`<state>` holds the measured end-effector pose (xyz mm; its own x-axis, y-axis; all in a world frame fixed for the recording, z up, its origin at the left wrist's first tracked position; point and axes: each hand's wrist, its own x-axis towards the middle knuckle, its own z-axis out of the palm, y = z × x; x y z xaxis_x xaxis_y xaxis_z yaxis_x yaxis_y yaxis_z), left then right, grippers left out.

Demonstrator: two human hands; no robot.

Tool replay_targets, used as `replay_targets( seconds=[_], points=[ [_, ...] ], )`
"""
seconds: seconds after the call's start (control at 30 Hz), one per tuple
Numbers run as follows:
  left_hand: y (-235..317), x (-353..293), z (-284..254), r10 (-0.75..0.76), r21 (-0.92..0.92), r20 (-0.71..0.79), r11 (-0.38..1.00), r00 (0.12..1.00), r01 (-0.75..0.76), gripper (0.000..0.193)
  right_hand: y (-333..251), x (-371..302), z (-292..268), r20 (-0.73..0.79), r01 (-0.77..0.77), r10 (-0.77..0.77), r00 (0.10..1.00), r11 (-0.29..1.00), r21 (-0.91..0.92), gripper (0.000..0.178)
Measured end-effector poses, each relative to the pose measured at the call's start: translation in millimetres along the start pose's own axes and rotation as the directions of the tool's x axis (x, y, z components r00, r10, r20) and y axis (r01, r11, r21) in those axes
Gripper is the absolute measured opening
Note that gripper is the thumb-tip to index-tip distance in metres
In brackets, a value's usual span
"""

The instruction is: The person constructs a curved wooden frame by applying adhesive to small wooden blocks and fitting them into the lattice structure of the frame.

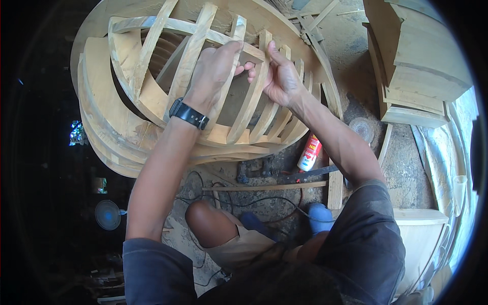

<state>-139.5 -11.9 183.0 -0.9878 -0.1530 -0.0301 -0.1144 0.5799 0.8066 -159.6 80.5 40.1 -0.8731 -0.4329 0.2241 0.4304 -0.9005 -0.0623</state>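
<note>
A large curved frame of pale wood [94, 66] fills the top of the view, with several slats set side by side across its opening. My left hand [213, 71], a black watch [188, 114] on its wrist, is closed round one slat [222, 104], its fingertips showing past the far side. To the right, my right hand [284, 81] grips the neighbouring slat [249, 109], thumb in front and fingers curling behind it. A short wooden crosspiece [252, 53] spans between these two slats near their upper ends. Parts of both hands' fingers are hidden by the slats.
On the floor below the frame are a red and white bottle [310, 152], a dark metal clamp [259, 170], a thin wooden strip [264, 187] and trailing black cables [274, 203]. Stacked curved wooden pieces [427, 66] stand at the right, beside plastic sheeting [460, 122].
</note>
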Motion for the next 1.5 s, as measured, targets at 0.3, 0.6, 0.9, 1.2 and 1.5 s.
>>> replay_targets(
  seconds=[0.3, 0.6, 0.9, 1.2, 1.5],
  points=[
    [15, -13, 10, 0.079, 0.437, 0.004, 0.897, 0.997, -0.073, 0.051, 6, 13, -2, -0.013, -0.037, 0.038, 0.999, 0.999, 0.04, 0.034],
    [18, -12, 8, 0.05, 0.426, -0.037, 0.904, 0.998, -0.03, 0.044, 1, -5, 15, -0.069, -0.031, 0.029, 0.997, 0.999, -0.021, 0.042],
    [12, -8, 13, 0.211, 0.632, -0.06, 0.764, 0.976, -0.126, 0.04, 6, 9, 14, -0.181, -0.044, 0.047, 0.982, 0.999, 0.023, 0.023],
    [22, -22, 16, 0.079, 0.505, -0.044, 0.862, 0.996, -0.046, 0.054, 5, 17, 16, -0.228, -0.007, -0.006, 0.974, 0.998, -0.055, 0.013],
    [33, -31, 14, -0.004, 0.33, 0.012, 0.944, 1.0, 0.0, 0.055, 8, 4, 14, -0.217, 0.036, -0.037, 0.975, 0.999, -0.01, 0.031]
  ],
)
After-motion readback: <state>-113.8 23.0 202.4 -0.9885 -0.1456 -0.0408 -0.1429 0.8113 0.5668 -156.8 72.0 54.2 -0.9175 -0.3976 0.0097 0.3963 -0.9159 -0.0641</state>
